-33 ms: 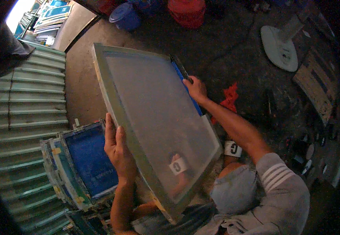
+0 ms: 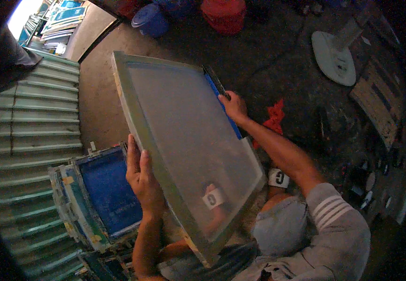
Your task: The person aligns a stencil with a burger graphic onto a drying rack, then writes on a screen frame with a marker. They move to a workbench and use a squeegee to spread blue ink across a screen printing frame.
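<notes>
A large framed mesh screen (image 2: 175, 122), translucent pale grey with an olive-green border, is held tilted in front of me. My left hand (image 2: 142, 173) grips its left edge from outside, fingers along the frame. At the upper right edge my right hand (image 2: 232, 107) is closed on a long blue-and-black bar (image 2: 212, 80) lying along the frame. My legs show behind and below the screen, one foot through the mesh. Just left of my left hand leans a stack of screens with a blue face (image 2: 104, 187).
A corrugated metal panel (image 2: 34, 122) lines the left, with more stacked frames (image 2: 65, 18) outside. Blue (image 2: 149, 25) and red (image 2: 223, 15) buckets stand at the back. On the right lie a white stand base (image 2: 334, 61), a stained board (image 2: 373, 103) and a red rag (image 2: 275, 112).
The screen's left edge and my left hand have shifted very slightly to the right. My right hand keeps its place on the bar.
</notes>
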Tool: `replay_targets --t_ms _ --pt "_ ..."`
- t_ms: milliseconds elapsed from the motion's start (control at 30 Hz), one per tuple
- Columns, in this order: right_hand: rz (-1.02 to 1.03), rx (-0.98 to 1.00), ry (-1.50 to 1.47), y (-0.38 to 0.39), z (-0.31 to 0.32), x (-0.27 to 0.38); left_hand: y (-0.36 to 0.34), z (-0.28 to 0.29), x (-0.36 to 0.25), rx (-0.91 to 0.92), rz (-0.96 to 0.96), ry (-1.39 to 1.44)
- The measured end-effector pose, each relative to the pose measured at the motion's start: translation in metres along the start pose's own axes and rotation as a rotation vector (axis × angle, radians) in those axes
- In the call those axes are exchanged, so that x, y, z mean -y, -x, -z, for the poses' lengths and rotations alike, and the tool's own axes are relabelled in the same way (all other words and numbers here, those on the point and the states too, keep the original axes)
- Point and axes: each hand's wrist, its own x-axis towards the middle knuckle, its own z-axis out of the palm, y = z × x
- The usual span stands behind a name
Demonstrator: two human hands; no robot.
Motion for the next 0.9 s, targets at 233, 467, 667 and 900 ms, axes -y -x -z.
replay_targets --t_ms 233,467,667,900 --pt "-0.005 0.041 -0.111 0.024 0.007 0.041 -0.007 -0.009 0.015 0.001 -0.008 0.244" --pt "-0.052 0.159 -0.234 0.049 0.018 0.091 0.002 -0.021 0.007 0.07 0.017 0.163" --pt "-0.018 0.075 -0.196 0.058 0.036 0.125 -0.004 -0.036 -0.008 0.067 0.018 0.019" --pt "-0.006 0.108 -0.317 0.083 0.058 0.183 -0.001 -0.038 -0.025 0.164 0.045 0.172"
